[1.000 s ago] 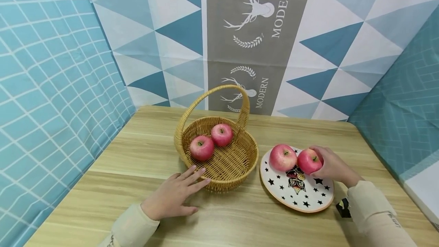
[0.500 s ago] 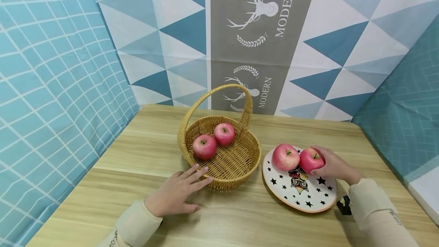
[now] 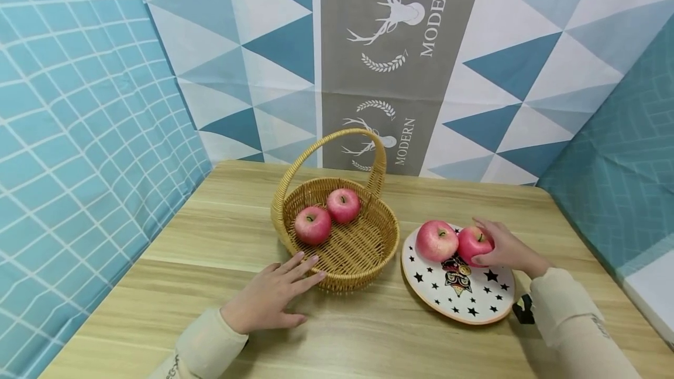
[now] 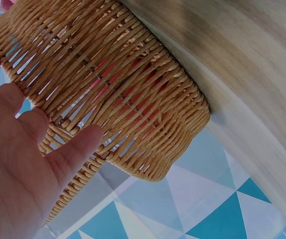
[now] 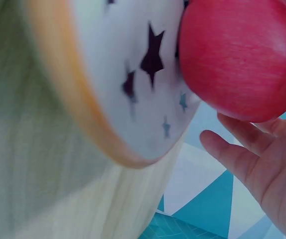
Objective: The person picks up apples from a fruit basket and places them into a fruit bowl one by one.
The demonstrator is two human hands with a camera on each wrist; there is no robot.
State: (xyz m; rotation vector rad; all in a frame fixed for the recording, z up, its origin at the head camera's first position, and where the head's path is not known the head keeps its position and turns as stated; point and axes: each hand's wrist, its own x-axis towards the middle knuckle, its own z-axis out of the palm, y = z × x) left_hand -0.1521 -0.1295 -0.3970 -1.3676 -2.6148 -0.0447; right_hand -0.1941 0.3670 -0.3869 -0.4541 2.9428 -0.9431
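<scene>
Two red apples, a left one (image 3: 312, 225) and a back one (image 3: 343, 205), lie in a wicker basket (image 3: 391, 244) with an arched handle. My left hand (image 3: 271, 297) rests its outstretched fingers on the basket's front rim. In the left wrist view the thumb lies near the woven side (image 4: 148, 109). Two more apples sit side by side on a white star-patterned plate (image 3: 432, 294): a larger one (image 3: 436, 241) and a smaller one (image 3: 474, 245). Around the smaller apple, my right hand (image 3: 508, 247) has loosened fingers; its thumb (image 5: 227, 152) stands apart from the fruit (image 5: 242, 59) in the right wrist view.
Everything stands on a wooden table (image 3: 368, 344). A patterned cloth (image 3: 279, 75) hangs behind it, with blue tiled cloth (image 3: 95, 104) on the left. A white block-like edge (image 3: 653, 291) borders the right side. A small black object (image 3: 523, 309) shows by the right sleeve.
The right hand's fingers have spread away from the smaller apple, which stays on the plate beside the larger one. My left hand keeps its place at the basket rim.
</scene>
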